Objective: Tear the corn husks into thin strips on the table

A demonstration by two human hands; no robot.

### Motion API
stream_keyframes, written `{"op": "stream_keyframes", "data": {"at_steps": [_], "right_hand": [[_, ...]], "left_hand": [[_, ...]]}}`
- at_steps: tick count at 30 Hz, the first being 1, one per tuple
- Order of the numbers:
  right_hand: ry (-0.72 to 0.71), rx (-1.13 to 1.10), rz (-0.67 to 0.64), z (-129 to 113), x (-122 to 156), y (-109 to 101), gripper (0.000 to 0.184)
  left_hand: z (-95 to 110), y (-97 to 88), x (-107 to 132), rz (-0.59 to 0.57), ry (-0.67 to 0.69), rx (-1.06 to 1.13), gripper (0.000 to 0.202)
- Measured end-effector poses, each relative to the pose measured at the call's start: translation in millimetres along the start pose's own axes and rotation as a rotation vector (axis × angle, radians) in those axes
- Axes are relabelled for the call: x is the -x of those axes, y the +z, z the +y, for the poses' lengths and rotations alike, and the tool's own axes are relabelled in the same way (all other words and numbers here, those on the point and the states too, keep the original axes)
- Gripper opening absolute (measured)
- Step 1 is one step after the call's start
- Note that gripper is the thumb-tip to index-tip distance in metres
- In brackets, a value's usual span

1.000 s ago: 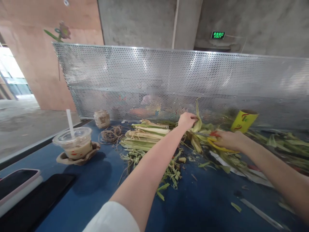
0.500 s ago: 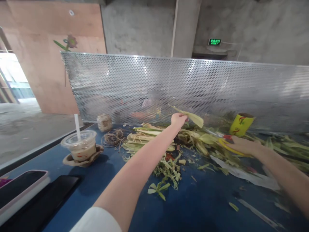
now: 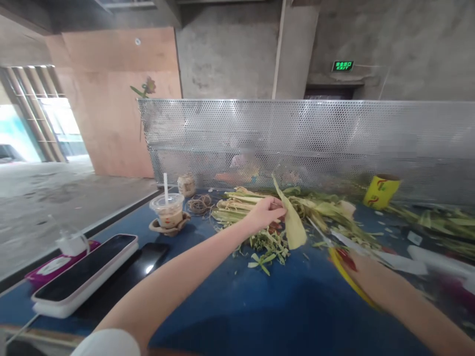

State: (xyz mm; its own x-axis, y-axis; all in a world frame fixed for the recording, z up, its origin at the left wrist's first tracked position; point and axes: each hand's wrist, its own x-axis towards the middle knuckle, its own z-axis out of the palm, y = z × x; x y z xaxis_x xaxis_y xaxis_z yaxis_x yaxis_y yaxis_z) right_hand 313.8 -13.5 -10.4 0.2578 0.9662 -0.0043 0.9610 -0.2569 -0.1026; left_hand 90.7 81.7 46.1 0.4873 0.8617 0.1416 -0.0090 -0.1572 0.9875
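My left hand [image 3: 264,213] pinches a long pale green husk leaf [image 3: 291,221] and holds it above the blue table [image 3: 237,306]. Below it lies a small heap of green trimmings [image 3: 267,246]. My right hand [image 3: 365,274] is blurred by motion near the right; it grips scissors [image 3: 343,259] with yellow and red handles, blades pointing up toward the leaf. Behind both hands a pile of husk leaves [image 3: 322,210] spreads along the table, with a neat stack of leaves [image 3: 232,207] to its left.
A drink cup with straw [image 3: 168,212] sits in a paper holder; beside it lie twine [image 3: 200,203] and a twine ball [image 3: 186,185]. Phones [image 3: 85,272] lie at the near left. A yellow cup [image 3: 382,190] stands by the perforated metal screen [image 3: 315,138], with a person behind it.
My left hand has lifted one leaf out of the pile and drawn it toward me. My right hand with the scissors has pulled back and down. The view has shifted left.
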Motion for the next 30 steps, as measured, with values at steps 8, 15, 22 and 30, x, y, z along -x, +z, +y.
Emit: {"op": "stream_keyframes", "data": {"at_steps": [8, 15, 22, 30], "right_hand": [[-0.103, 0.033, -0.156, -32, 14, -7, 0.025], [-0.589, -0.74, -0.107, -97, 14, -45, 0.037], [-0.599, -1.134, -0.251, -121, -8, -26, 0.021], [-0.452, -1.402, -0.486, -114, -14, -13, 0.029]], "left_hand": [[-15, -5.9, 57, -0.07, 0.179, -0.104, 0.015], [-27, -15.2, 69, -0.087, 0.228, -0.057, 0.034], [-29, -33.0, 76, 0.042, 0.214, -0.178, 0.041], [-31, -31.9, 75, 0.008, 0.154, -0.27, 0.043]]}}
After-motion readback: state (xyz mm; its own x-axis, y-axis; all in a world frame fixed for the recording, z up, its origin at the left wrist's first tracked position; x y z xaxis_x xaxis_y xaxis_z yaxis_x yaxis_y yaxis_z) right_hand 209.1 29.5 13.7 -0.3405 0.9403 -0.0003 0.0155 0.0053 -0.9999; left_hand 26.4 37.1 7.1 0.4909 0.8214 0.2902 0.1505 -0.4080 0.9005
